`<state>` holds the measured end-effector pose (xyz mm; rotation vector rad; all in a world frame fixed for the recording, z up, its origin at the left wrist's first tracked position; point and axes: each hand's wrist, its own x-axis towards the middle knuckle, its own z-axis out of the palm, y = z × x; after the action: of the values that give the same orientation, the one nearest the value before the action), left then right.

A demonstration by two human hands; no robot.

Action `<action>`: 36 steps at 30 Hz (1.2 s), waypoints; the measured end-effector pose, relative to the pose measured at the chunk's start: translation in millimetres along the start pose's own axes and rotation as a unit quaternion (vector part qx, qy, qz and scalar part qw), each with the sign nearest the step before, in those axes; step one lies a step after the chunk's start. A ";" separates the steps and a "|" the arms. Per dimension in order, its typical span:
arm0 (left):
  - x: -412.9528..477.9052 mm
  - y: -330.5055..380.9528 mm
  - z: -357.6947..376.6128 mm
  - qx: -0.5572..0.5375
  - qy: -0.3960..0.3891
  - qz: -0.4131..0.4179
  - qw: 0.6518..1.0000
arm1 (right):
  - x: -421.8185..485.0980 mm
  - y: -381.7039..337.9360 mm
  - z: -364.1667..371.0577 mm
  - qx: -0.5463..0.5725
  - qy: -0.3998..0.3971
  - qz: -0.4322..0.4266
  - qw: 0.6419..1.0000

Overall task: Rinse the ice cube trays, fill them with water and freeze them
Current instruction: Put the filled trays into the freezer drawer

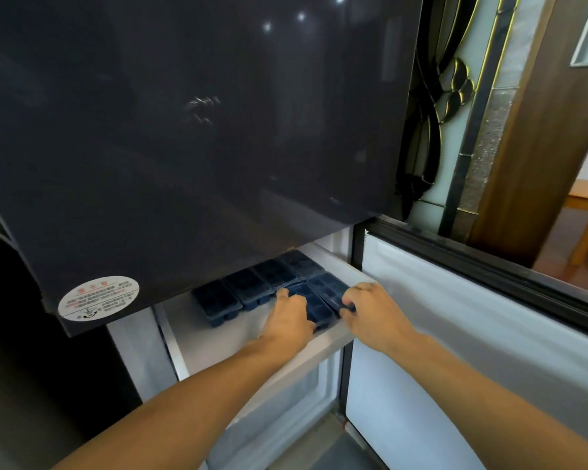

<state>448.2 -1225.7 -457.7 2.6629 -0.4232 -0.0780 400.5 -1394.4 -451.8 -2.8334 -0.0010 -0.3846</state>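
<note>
With the freezer drawer (218, 347) pulled out under the dark upper door (190, 130), both hands were on one dark blue ice cube tray (314, 305) at the drawer's right front. Left hand (291, 317) gripped its left edge, right hand (367, 313) pinched the right edge. Tray sat tilted, overlapping a neighbouring tray (330, 287). Four more trays (248, 288) sat in a row behind. White open door (472, 317) to the right.

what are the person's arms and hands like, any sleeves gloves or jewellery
Both arms are bare along all that shows, with no sleeve in view. The left hand and right hand are bare too: no gloves, and no watch, bracelet or ring can be seen on the wrists or on the fingers that show.
</note>
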 end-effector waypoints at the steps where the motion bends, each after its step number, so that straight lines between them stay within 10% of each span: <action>1: 0.8 0.2 0.7 -0.004 0.005 0.006 1.000 | -5.9 1.3 -0.1 -0.001 0.006 -0.004 1.000; 20: -66.6 -54.8 -38.0 -0.042 0.124 0.167 0.977 | -24.3 -36.3 33.8 0.042 0.003 -0.023 0.999; 25: -105.6 -76.8 -44.8 0.146 0.087 0.289 0.942 | -3.3 -63.7 40.1 0.052 -0.008 -0.018 0.998; 36: -94.4 -137.2 -30.5 0.397 -0.015 0.131 0.908 | -35.1 -56.1 -3.6 0.006 -0.066 -0.038 0.997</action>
<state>400.8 -1066.7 -490.8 3.3549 -0.9977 0.1763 363.6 -1340.3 -442.2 -2.8471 -0.1374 -0.2131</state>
